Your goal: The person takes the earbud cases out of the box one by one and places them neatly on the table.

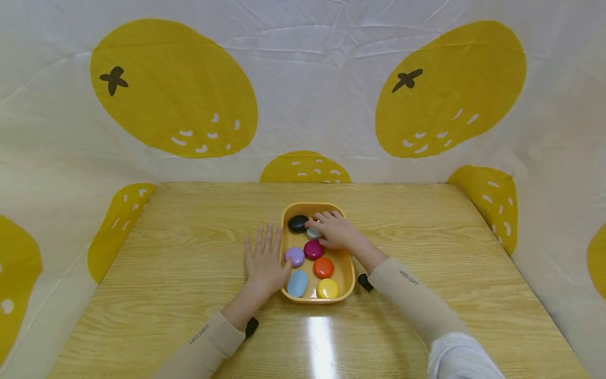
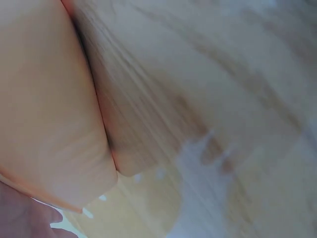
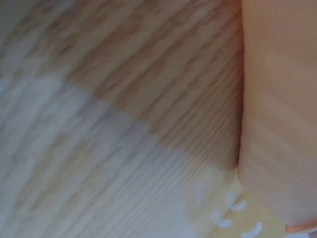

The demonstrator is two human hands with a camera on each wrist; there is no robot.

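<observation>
Yellow-orange and smooth-walled, a rounded rectangular box (image 1: 342, 266) stands on the light wood-grain worktop (image 1: 189, 247). Contents visible: seven glossy, pebble-like pieces. At the far end lie a black oval piece (image 1: 298, 224) and, just beside it, a pale grey piece (image 1: 313, 232) partly covered by fingers. Nearer lie a magenta round piece (image 1: 313, 250) and a lilac round piece (image 1: 295, 257), side by side, then an orange-red round piece (image 1: 324, 268). At the near end, a light blue oblong piece (image 1: 298, 283) occupies the left corner and a yellow round piece (image 1: 327, 289) the right.

The right hand (image 1: 335, 231) is inside the far right part of the box, over the pale grey piece; whether it grips that piece cannot be told (the hand itself hides the contact). The left hand (image 1: 266, 266) is open, fingers spread beside the left wall, thumb at the rim near the lilac piece. Both forearms wear beige sleeves (image 1: 416, 300). Behind hangs a white cloth (image 1: 312, 105) printed with yellow fruit shapes.
</observation>
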